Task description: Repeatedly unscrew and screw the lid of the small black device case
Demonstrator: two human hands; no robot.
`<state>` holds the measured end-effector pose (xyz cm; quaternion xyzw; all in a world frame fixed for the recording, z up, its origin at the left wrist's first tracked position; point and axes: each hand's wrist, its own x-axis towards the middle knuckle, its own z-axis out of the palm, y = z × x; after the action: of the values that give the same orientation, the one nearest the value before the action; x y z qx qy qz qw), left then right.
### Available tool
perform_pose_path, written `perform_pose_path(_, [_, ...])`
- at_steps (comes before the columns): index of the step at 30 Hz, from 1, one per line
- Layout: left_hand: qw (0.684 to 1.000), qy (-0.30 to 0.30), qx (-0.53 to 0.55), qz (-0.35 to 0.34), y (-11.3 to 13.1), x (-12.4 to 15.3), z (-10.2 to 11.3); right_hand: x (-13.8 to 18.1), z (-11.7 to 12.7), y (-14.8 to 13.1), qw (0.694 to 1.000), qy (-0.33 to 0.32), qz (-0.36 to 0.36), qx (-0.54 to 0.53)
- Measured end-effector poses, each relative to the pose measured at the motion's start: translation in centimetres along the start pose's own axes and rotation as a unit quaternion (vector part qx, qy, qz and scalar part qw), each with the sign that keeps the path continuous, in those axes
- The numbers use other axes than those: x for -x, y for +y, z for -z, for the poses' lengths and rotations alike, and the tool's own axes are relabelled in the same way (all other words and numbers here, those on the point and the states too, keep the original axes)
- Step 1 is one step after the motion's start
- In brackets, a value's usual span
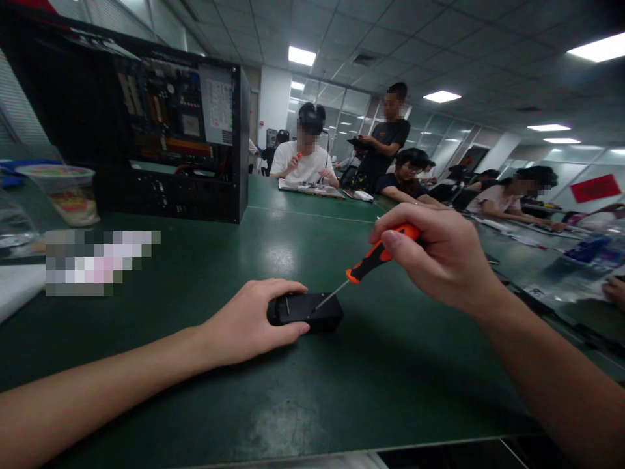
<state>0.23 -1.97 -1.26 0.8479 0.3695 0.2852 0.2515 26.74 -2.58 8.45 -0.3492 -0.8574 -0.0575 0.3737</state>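
Observation:
On the green table (205, 404) lies a small black box-shaped device (326, 314), long side running left to right. My left hand (254, 319) grips its left end, thumb along the near side and fingers along the far side. Held in my right hand (434, 254) is an orange and black screwdriver (374, 259), its handle wrapped by thumb and fingers. The thin metal shaft slants down to the left, and its tip meets the device's upper face near the middle. Whether the tip sits in a screw is too small to tell.
An open computer case (195, 176) with exposed boards stands at the back left. By it are a plastic cup (66, 192) and a blurred-out item (97, 264). Across the table a person in a white shirt (297, 159) works; others sit at the right, and one person (390, 133) stands.

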Motion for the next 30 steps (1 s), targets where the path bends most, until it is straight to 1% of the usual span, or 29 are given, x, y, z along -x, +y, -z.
perform_pose_path(2, [1.0, -0.003, -0.005, 0.007, 0.1, 0.0, 0.0, -0.3, 0.0, -0.1, 1.0, -0.005, 0.007, 0.006])
perform_pose_path(10, [1.0, -0.005, 0.007, 0.018, 0.2, 0.1, 0.0, -1.0, -0.5, -0.4, 0.998, -0.063, 0.019, 0.006])
perform_pose_path(14, [0.999, -0.011, 0.018, 0.026, 0.2, 0.1, 0.0, -1.1, -0.5, -0.4, 0.997, -0.071, 0.024, 0.017])
perform_pose_path(18, [0.999, -0.012, 0.026, 0.03, 0.3, 0.1, 0.0, -1.4, -0.4, -0.8, 0.995, -0.084, 0.047, 0.023])
perform_pose_path(22, [0.999, -0.017, 0.027, 0.035, 0.3, 0.2, 0.1, -2.4, 0.5, -1.6, 0.986, -0.153, 0.071, 0.015])
perform_pose_path(26, [0.999, -0.019, 0.026, 0.041, 0.3, 0.1, 0.2, -3.4, 1.4, -2.4, 0.96, -0.245, 0.134, 0.002])
perform_pose_path(28, [0.999, -0.021, 0.026, 0.039, 0.3, 0.1, 0.3, -3.7, 1.5, -2.8, 0.953, -0.266, 0.141, -0.019])
perform_pose_path(30, [0.999, -0.029, 0.025, 0.036, 0.4, 0.0, 0.5, -3.8, 1.4, -3.3, 0.955, -0.264, 0.131, -0.045])
